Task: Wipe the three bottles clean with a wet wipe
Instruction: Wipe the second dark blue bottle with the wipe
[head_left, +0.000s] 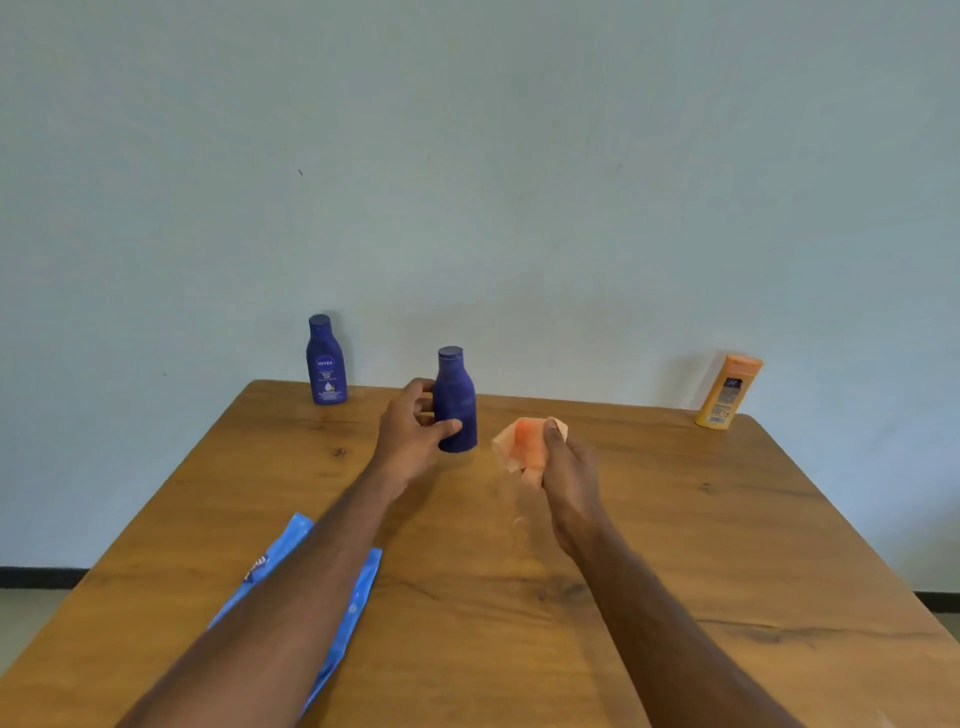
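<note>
The left hand (415, 431) is curling its fingers and thumb around a dark blue bottle (456, 402) standing upright mid-table (675, 545). The right hand (569, 467) is pinching a crumpled orange wet wipe (524, 441) just beside that bottle. A blue Nivea bottle (325, 361) is standing at the far left edge, an orange bottle (729, 392) is leaning at the far right corner, and a blue wipes packet (358, 597) is lying under the left forearm
</note>
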